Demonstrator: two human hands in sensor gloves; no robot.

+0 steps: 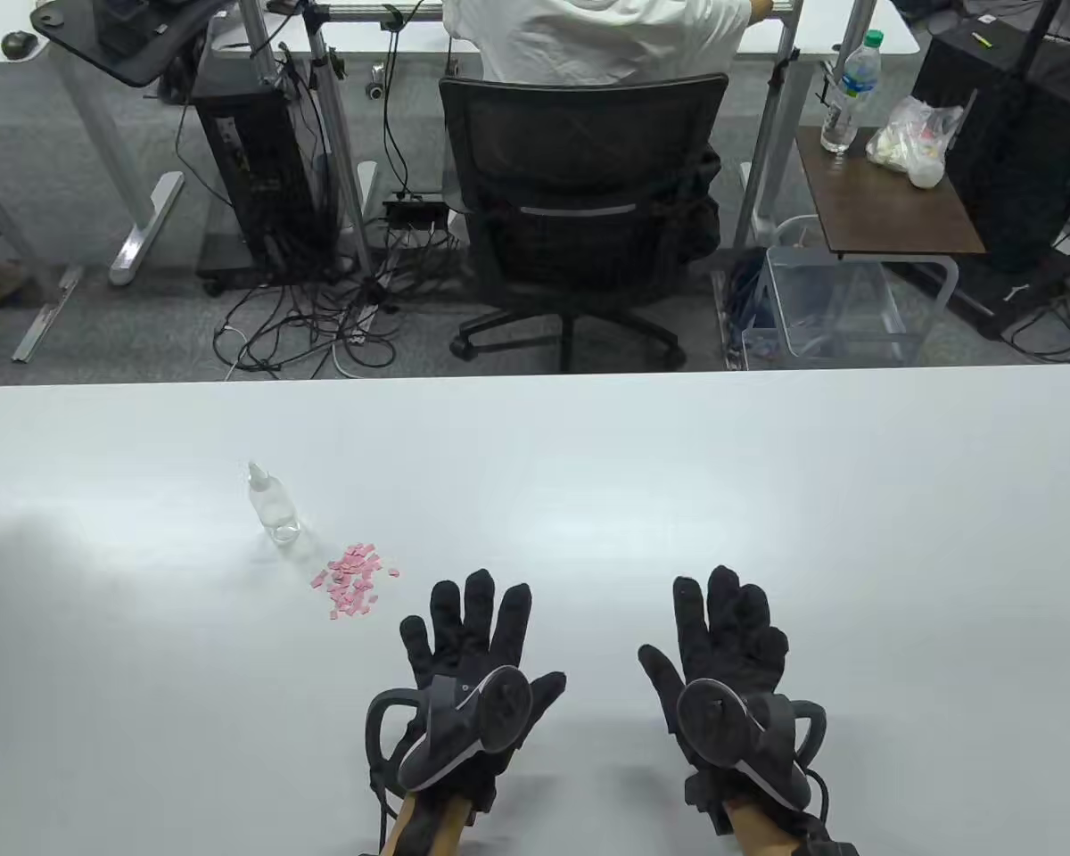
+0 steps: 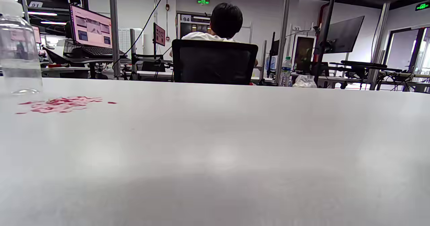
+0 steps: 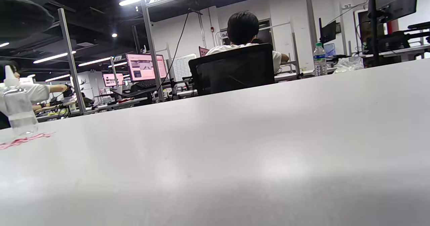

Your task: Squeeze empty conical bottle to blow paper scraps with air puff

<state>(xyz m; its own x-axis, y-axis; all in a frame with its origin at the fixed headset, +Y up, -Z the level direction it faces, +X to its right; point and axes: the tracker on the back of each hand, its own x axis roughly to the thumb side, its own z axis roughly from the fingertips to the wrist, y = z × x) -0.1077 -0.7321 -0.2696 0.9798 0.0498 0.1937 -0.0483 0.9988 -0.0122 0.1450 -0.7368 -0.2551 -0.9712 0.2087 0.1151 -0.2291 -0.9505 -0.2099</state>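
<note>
A clear conical bottle (image 1: 273, 506) with a white nozzle stands upright on the white table (image 1: 767, 499), left of centre. A small heap of pink paper scraps (image 1: 353, 580) lies just in front and to the right of it. My left hand (image 1: 471, 637) rests flat on the table, fingers spread, just right of the scraps and holding nothing. My right hand (image 1: 733, 637) rests flat further right, also empty. The bottle (image 2: 18, 51) and scraps (image 2: 58, 104) show at the left of the left wrist view. They also show at the far left of the right wrist view, bottle (image 3: 18, 106) and scraps (image 3: 25, 140).
Beyond the table's far edge stands a black office chair (image 1: 580, 223) with a person seated at another desk. A side table (image 1: 887, 192) with a water bottle and a plastic bag is at the back right.
</note>
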